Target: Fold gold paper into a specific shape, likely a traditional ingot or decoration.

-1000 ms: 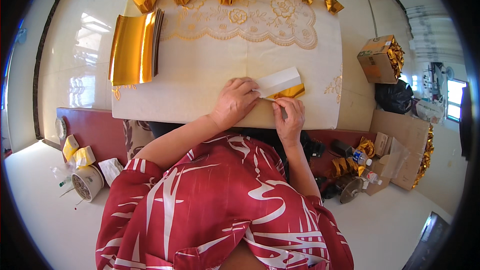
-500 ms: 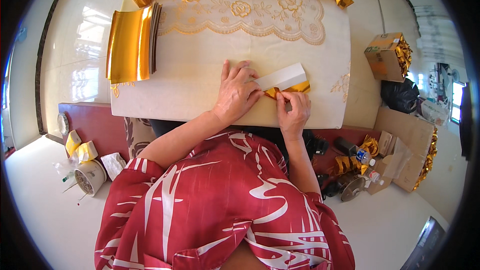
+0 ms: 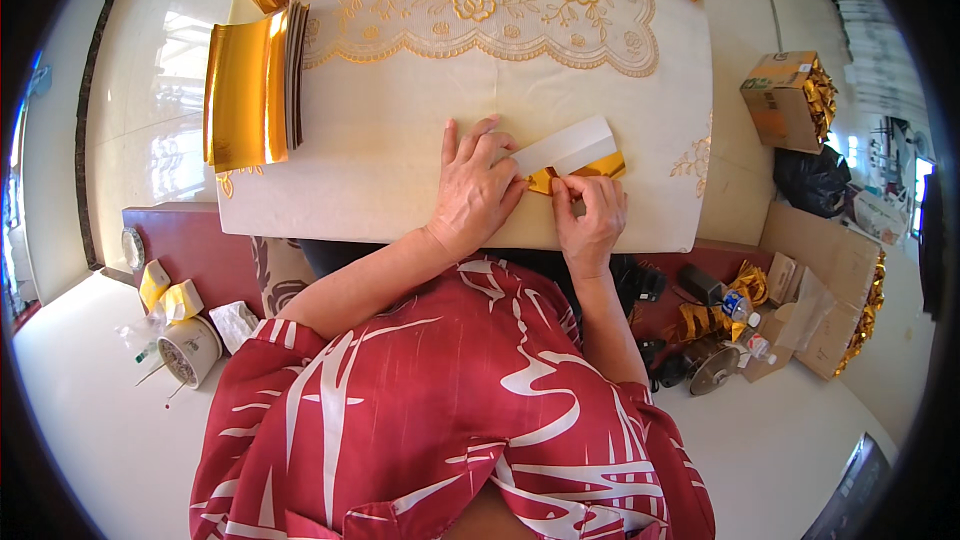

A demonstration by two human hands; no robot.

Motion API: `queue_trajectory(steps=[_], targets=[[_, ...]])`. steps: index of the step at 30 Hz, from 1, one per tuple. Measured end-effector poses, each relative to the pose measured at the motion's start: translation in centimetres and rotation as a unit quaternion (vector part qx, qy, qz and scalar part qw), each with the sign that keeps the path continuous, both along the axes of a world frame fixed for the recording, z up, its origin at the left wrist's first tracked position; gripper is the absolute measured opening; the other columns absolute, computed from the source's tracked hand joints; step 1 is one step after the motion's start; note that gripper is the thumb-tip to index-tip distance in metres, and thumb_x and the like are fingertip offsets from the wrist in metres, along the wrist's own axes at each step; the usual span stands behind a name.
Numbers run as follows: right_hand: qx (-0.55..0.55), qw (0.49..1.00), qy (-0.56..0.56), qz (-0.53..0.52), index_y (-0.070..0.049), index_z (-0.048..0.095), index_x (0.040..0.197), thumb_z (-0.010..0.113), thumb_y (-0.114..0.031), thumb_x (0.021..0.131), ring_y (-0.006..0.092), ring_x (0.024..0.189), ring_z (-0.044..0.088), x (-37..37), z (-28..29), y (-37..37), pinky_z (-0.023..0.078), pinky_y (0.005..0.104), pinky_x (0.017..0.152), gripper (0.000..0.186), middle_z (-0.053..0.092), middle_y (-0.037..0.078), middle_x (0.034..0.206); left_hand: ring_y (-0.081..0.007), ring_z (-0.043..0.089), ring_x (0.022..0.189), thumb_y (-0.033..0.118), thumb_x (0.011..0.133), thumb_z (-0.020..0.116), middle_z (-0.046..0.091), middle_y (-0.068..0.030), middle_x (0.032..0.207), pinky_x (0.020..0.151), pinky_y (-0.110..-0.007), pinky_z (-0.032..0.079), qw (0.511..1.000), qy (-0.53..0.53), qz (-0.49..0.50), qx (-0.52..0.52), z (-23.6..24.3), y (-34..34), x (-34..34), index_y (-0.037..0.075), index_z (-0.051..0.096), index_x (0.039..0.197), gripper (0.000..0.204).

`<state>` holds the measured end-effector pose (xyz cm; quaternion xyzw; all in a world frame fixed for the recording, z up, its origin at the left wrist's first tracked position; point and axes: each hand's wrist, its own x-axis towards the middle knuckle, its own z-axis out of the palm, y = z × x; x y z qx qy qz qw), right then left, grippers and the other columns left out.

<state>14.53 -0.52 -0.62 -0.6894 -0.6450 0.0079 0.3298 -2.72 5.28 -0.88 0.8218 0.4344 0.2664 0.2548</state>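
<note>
The paper (image 3: pixel 565 145), white with a gold strip at its near side, lies slanted on the tablecloth (image 3: pixel 380 130), between the left hand and the right hand. The right hand (image 3: pixel 592 215) pinches the gold edge with thumb and forefinger. The left hand (image 3: pixel 472 180) has some fingers spread, and touches the paper's left end; whether it pinches or only presses there, I cannot tell. If this touch is too light, the paper may turn under the right pinch, and the fold may come out crooked. Too hard a pinch could leave a wrong crease. The white end, beyond the right fingers, is held by nothing, so it may lift. The gold stack (image 3: pixel 245 90), left of both hands, is well apart, so bumping it seems unlikely.
</note>
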Motion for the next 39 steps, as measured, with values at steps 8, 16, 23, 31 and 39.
queue_trajectory(steps=[8,16,23,31,39], targets=[[-0.012,1.000,-0.003,-0.012,-0.013,0.066,0.085,0.077,-0.011,0.077,0.0230,0.074,0.057,-0.2,0.0,0.1,0.042,0.0373,0.069,0.014,0.059,0.000,0.076,-0.0327,0.040,0.136,0.011,0.079,0.071,0.055,-0.0073,0.125,0.115,-0.062,0.016,1.000,0.018,-0.002,0.020,0.0,-0.5,0.3,0.011,0.064,0.096,0.018],[-0.014,1.000,-0.018,-0.013,-0.013,0.066,0.085,0.076,-0.010,0.078,0.0221,0.073,0.057,-0.1,-0.3,0.0,0.043,0.0369,0.069,0.013,0.059,0.000,0.076,-0.0274,0.023,0.149,0.024,0.087,0.061,0.037,-0.0102,0.155,0.118,-0.058,0.012,0.961,0.190,-0.142,0.141,0.4,-2.0,0.0,0.004,0.055,0.134,0.051],[-0.007,1.000,-0.014,-0.011,-0.016,0.065,0.085,0.075,-0.015,0.079,0.0235,0.077,0.057,0.1,-0.4,0.0,0.042,0.0390,0.068,0.013,0.057,0.000,0.079,-0.0218,0.016,0.151,0.044,0.090,0.060,0.028,-0.0072,0.160,0.121,-0.053,0.010,0.963,0.179,-0.200,0.022,0.6,-2.7,-0.2,0.006,0.034,0.151,0.076],[-0.006,0.997,0.056,0.043,-0.008,0.068,0.113,0.060,0.003,0.085,0.0303,0.104,0.061,1.4,0.1,-2.5,0.050,0.0410,0.089,0.031,0.062,0.012,0.116,-0.0243,0.017,0.151,0.045,0.088,0.062,0.031,-0.0073,0.158,0.120,-0.056,0.010,0.958,0.209,-0.187,0.064,0.9,-2.8,-0.1,0.007,0.044,0.145,0.071],[-0.069,0.983,-0.139,0.100,-0.015,0.068,0.123,0.056,0.006,0.081,0.0308,0.125,0.052,1.8,1.2,-3.8,0.046,0.0419,0.100,0.048,0.051,0.011,0.139,-0.0261,0.017,0.150,0.046,0.088,0.062,0.036,-0.0105,0.156,0.120,-0.057,0.009,0.958,0.196,-0.179,0.105,0.5,-2.9,0.1,0.005,0.049,0.141,0.068]])
